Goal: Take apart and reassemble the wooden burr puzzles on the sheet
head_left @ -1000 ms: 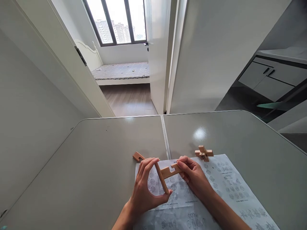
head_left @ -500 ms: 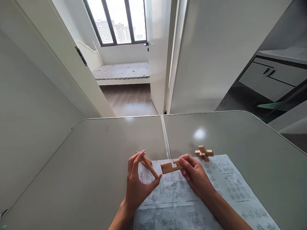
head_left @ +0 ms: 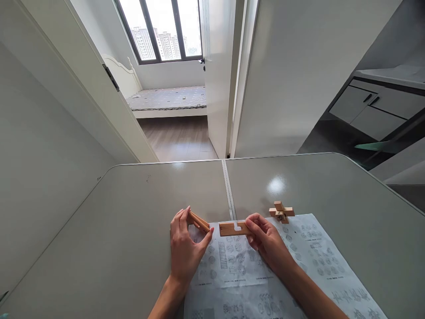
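My left hand (head_left: 186, 250) pinches a thin wooden puzzle stick (head_left: 200, 220) between thumb and fingers, low over the table and right beside another stick lying there. My right hand (head_left: 265, 239) grips one end of a flat notched wooden bar (head_left: 232, 228), held level just above a printed instruction sheet (head_left: 282, 270). The two pieces are apart, a small gap between their ends. A small assembled wooden cross (head_left: 282, 212) stands on the table beyond my right hand.
The grey table (head_left: 133, 212) has a seam down its middle and rounded far corners. Past it, an open doorway leads to a room with a window and a bed. Dark cabinets stand at the far right.
The two pieces, joined a second ago, have been pulled apart. My left hand carried its stick left and down toward the table; my right hand levelled the notched bar.
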The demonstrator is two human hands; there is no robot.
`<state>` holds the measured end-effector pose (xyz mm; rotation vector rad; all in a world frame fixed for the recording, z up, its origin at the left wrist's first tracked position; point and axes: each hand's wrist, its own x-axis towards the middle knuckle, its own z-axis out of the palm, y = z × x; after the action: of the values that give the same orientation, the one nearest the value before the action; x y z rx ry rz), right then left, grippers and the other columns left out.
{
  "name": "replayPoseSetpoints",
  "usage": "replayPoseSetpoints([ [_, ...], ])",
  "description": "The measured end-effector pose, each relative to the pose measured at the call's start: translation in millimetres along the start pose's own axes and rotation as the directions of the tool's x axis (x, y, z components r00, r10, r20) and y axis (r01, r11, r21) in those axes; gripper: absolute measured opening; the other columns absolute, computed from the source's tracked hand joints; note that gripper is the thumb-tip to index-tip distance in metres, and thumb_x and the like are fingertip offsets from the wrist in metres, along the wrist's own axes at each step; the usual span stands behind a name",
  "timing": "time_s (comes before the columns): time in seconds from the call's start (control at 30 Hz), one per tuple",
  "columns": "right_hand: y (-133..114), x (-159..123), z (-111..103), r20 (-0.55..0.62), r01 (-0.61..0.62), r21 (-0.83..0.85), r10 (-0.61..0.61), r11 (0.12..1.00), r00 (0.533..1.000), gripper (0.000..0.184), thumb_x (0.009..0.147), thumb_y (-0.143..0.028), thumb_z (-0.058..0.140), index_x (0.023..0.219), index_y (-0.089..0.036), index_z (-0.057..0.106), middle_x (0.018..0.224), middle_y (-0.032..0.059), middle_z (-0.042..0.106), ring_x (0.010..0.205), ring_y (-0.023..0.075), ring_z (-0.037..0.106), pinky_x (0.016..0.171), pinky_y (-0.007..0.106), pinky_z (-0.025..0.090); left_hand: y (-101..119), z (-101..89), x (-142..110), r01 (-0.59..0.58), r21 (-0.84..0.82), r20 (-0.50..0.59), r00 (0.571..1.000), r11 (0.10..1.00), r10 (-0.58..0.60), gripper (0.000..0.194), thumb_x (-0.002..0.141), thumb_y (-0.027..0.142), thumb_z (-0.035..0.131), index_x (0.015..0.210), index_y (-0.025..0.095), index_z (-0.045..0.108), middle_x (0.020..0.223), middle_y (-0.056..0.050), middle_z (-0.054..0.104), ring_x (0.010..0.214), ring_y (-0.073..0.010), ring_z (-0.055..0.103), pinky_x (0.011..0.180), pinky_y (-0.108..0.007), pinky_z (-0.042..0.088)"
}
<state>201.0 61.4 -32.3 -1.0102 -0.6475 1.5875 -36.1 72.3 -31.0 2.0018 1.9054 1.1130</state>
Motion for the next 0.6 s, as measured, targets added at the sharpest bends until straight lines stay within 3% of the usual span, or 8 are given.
replayPoseSetpoints([
  [0.37, -2.3, -0.3, 0.8, 0.027, -0.013, -0.03, 0.013, 0.999, 1.0, 0.043, 0.082, -0.056, 0.088, 0.083, -0.021, 0.064, 0.064, -0.006, 0.05, 0.055, 0.0088, 0.04, 0.047, 0.02, 0.034, -1.6, -0.8, 1.2, 0.08, -0.017, 0.079, 0.994, 0.997, -0.078, 0.064, 0.092, 0.051, 0.073, 0.147, 0.028, 0.048, 0.149, -0.011, 0.056, 0.132, -0.0348, 0.061, 0.109, -0.056, 0.055],
  [0.6, 0.7, -1.8, -1.3, 0.049, 0.029, -0.14, -0.022, 0.99, 0.999, 0.038, 0.091, -0.055, 0.08, 0.088, -0.022, 0.061, 0.067, -0.0055, 0.054, 0.056, 0.01, 0.044, 0.052, 0.023, 0.036, -1.2, 1.8, 0.2, -0.056, -0.035, 0.129, 0.99, 0.998, 0.06, 0.06, 0.091, 0.036, 0.075, 0.144, 0.03, 0.048, 0.146, -0.01, 0.058, 0.134, -0.0344, 0.059, 0.114, -0.057, 0.05],
])
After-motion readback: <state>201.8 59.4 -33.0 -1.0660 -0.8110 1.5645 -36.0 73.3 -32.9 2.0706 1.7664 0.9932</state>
